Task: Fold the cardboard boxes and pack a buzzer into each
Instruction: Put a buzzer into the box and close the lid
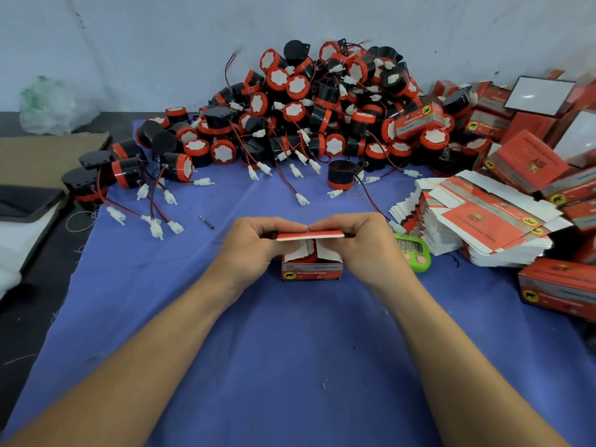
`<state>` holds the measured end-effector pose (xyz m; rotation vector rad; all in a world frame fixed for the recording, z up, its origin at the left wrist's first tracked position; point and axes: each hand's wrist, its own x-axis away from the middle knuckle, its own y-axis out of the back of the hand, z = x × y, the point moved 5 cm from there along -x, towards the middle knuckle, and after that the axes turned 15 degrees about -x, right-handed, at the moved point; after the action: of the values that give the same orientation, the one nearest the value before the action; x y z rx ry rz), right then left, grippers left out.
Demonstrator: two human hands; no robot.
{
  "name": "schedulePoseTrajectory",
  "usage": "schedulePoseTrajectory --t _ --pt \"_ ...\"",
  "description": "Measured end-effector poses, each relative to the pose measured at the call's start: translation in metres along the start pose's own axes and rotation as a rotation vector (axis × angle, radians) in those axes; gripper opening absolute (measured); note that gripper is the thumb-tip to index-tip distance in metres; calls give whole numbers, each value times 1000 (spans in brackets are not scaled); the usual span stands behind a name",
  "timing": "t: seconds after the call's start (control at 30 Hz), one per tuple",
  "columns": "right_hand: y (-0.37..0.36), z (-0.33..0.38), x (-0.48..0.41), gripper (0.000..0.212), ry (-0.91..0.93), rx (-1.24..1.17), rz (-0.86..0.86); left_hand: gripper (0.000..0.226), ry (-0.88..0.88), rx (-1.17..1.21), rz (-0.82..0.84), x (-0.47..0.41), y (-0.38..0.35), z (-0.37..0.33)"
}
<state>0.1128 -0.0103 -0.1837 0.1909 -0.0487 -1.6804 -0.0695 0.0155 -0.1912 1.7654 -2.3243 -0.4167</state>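
Observation:
A small red cardboard box (311, 273) stands upright on the blue cloth at the centre. Its top lid flap is held level above the opening, and the two white side flaps lean inward beneath it. My left hand (254, 245) grips the box and lid from the left. My right hand (361, 245) grips them from the right, and both thumbs meet on top of the lid. Something red shows inside the box, mostly hidden. A big heap of black-and-red buzzers (309, 114) with red wires and white plugs lies behind.
A stack of flat unfolded boxes (477, 221) sits at the right. Folded red boxes (532, 130) pile up at the far right, one more (558, 288) nearer. A green timer (414, 251) lies beside my right hand. The blue cloth (290, 350) covers the table; brown cardboard (48, 153) lies left.

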Motion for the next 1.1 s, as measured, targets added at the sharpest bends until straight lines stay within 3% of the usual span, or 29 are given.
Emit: schedulePoseTrajectory --t 0.13,0.23,0.3,0.37,0.43,0.5,0.63,0.73,0.83,0.97,1.1 --pt "9 0 3 41 -138 -17 197 28 -9 -82 -4 1 1 -1" --pt "10 4 8 43 -156 -14 275 31 6 -49 117 3 4 -4" --pt "12 7 9 37 -105 79 208 40 8 -9 233 5 6 -4" --pt "19 10 13 23 -15 116 -8 50 9 -2 295 7 7 -3" --pt "24 14 18 25 77 87 -196 33 -20 -71 264 8 6 -5" --pt "22 18 22 31 95 116 -198 21 -71 -205 197 10 8 -6" --pt "22 29 26 35 -24 354 46 24 -84 -340 141 10 10 -4" --pt "20 31 37 35 -71 433 124 26 -142 -434 109 11 10 -6" --pt "16 28 42 58 -37 583 107 33 -228 -539 69 15 9 -9" --pt "10 27 41 47 89 539 1 51 -337 -688 28 20 7 -18" --pt "6 26 36 37 144 575 20 49 -387 -744 12 21 6 -24"
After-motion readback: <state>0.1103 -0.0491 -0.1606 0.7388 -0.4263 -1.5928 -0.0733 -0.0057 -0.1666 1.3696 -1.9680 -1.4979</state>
